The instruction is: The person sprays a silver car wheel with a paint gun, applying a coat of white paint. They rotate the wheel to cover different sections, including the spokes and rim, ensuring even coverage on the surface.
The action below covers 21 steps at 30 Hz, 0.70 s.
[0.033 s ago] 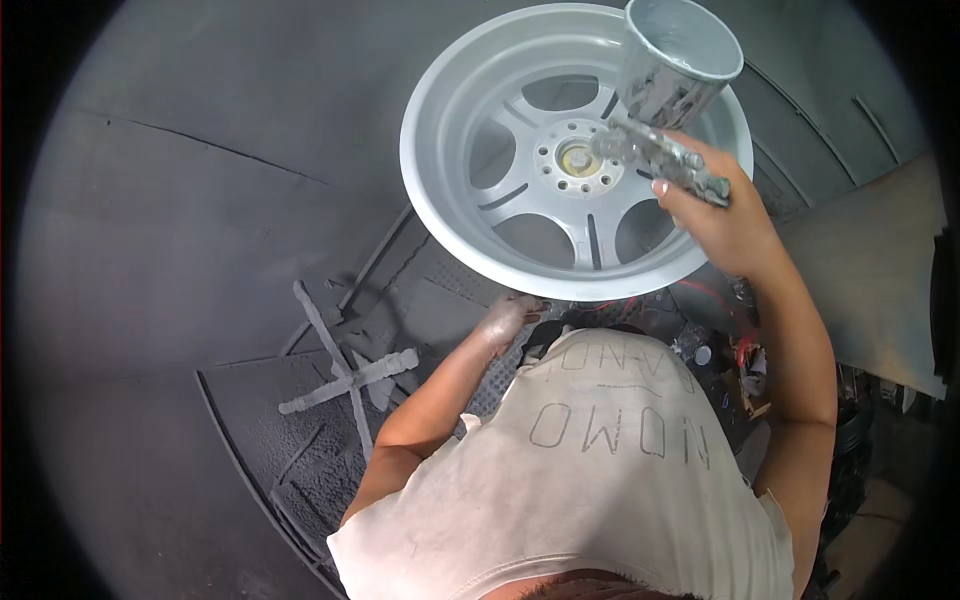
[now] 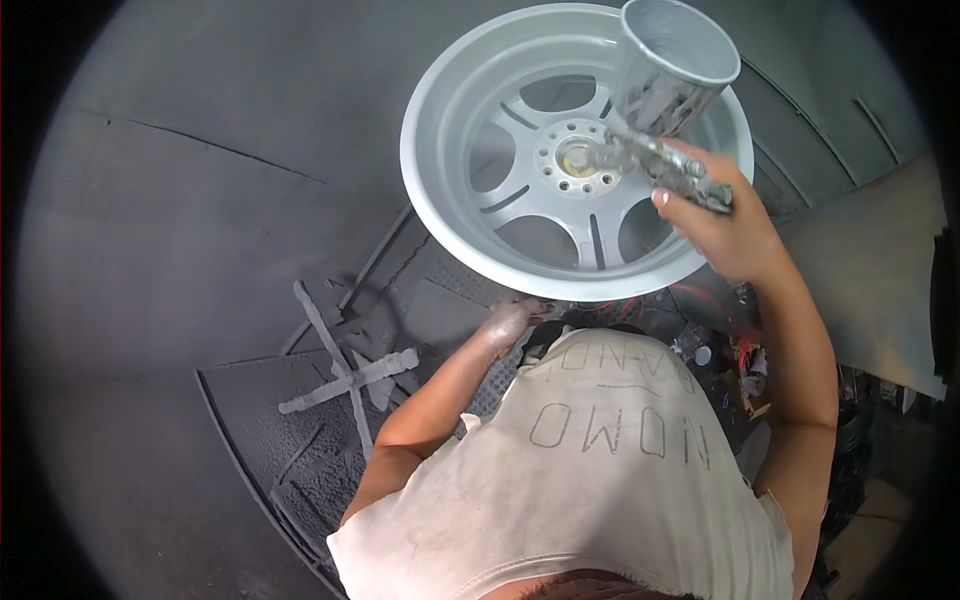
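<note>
My right hand (image 2: 722,215) grips a spray gun (image 2: 680,172) coated in dried paint, its nozzle over the hub (image 2: 578,158) of a pale silver-grey alloy wheel (image 2: 470,230). A large cup (image 2: 668,90) with a pale rim and smeared sides sits on top of the gun. Below the wheel's near rim, my left hand (image 2: 508,325) has its fingers curled, dusted with pale grey. What they hold, if anything, is hidden under the rim.
A paint-crusted metal cross (image 2: 350,380) lies at lower left beside a rough, dark surface with bars. Grey panels (image 2: 180,230) surround the wheel. Under its right side are cluttered small items (image 2: 750,370) and red cords. A curved tan panel (image 2: 870,280) stands at the right.
My right hand and the spray gun have shifted slightly downward, and the cup moves a little left with them. The wheel and my left hand look unchanged.
</note>
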### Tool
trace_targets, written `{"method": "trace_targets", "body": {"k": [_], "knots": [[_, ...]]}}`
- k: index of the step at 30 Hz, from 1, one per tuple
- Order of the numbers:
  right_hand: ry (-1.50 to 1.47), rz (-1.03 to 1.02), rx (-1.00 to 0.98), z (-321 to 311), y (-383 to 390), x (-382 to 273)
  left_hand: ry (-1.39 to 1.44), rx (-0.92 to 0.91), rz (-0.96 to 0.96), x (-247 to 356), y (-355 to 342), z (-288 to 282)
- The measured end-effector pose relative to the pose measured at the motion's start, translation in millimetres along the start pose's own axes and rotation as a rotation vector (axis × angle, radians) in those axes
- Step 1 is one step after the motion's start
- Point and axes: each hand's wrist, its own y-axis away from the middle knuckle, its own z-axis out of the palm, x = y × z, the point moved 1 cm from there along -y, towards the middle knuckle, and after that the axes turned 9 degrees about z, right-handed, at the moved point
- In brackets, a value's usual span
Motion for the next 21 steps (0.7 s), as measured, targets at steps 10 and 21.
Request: {"method": "trace_targets", "body": {"k": [10, 21], "knots": [[0.024, -0.321, 0.096, 16.9, -5.9, 1.8, -0.110, -0.315, -0.019, 8.9, 10.1, 57.0], [-0.171, -0.032, 0.069, 13.5, -9.4, -2.4, 0.083, -0.242, -0.104, -16.7, 3.8, 27.6]]}}
